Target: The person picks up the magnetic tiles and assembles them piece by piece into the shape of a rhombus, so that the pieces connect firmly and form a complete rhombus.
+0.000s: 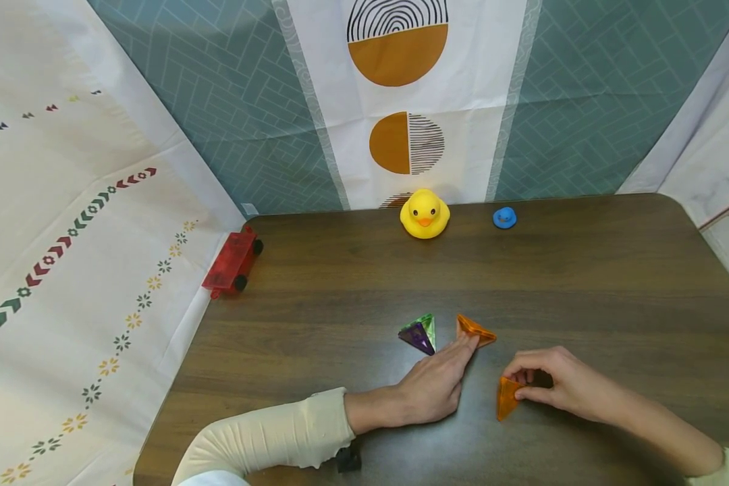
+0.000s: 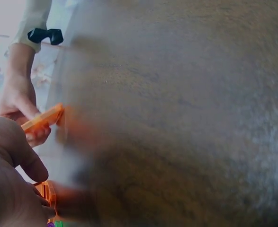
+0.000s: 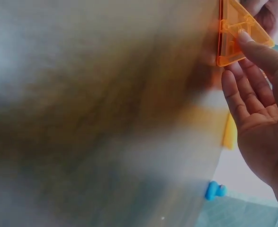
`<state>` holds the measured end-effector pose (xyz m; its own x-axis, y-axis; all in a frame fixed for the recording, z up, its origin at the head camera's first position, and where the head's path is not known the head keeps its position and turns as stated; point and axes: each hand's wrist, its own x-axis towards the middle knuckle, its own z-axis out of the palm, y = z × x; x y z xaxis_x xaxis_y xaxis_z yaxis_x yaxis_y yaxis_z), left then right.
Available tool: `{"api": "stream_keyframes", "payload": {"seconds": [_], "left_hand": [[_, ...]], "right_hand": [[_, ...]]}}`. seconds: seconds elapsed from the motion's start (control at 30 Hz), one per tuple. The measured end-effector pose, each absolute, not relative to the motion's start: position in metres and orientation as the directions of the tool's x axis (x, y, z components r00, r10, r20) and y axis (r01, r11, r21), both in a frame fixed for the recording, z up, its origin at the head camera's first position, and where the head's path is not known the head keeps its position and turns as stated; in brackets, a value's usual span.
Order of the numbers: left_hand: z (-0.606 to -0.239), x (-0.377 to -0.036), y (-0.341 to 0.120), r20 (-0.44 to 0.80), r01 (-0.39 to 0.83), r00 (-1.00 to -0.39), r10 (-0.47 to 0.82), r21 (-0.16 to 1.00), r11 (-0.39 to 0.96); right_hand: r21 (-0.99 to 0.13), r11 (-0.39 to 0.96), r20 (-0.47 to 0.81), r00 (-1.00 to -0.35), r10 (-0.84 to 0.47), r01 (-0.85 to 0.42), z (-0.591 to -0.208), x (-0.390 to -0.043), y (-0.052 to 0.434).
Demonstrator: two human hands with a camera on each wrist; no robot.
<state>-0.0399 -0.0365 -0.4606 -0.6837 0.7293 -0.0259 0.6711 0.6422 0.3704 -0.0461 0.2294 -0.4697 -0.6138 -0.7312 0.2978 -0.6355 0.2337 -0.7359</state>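
Orange translucent plastic triangle tiles are the things in hand, two of them, lying on the dark brown wooden table (image 1: 583, 270), the largest thing in view. Going down in size: the person's left hand (image 1: 434, 385) is lying flat on the wood with fingers straight and together, their tips touching the near edge of the farther orange tile (image 1: 476, 331). The right hand (image 1: 561, 381) is pinching the nearer orange tile (image 1: 507, 397) between thumb and curled fingers, holding it tipped up on its edge (the right wrist view is showing the fingertips clamped on its top corner). The two tiles are lying near each other but apart. Just left of the farther one, a purple and green pair of triangle tiles (image 1: 420, 333) is standing joined. A red translucent toy car (image 1: 232, 261) is hanging over the table's left edge, a yellow rubber duck (image 1: 424, 213) is sitting at the far edge, and a small blue rubber duck (image 1: 504, 217) is sitting beside it.

Judging by the poses, the step in hand is bringing the two orange pieces together. The next move probably calls for the right hand carrying its tile toward the steadied one and lining up edge to edge without knocking the purple and green pair.
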Motion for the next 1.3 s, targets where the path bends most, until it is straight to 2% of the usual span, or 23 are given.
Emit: {"api": "stream_keyframes", "payload": {"seconds": [0.2, 0.57, 1.3], "left_hand": [[-0.461, -0.041, -0.036, -0.031, 0.671, -0.683, 0.729, 0.365, 0.645], [-0.461, -0.042, -0.037, -0.037, 0.674, -0.679, 0.733, 0.362, 0.643], [-0.46, -0.043, -0.037, -0.019, 0.679, -0.672, 0.741, 0.383, 0.626]], "right_hand": [[-0.725, 0.181, 0.371, -0.598, -0.71, -0.665, -0.465, -0.058, 0.224], [-0.652, 0.315, 0.413, -0.671, -0.616, -0.69, -0.456, -0.075, 0.215], [-0.659, 0.369, 0.423, -0.729, -0.539, -0.655, -0.468, -0.079, 0.202]]}}
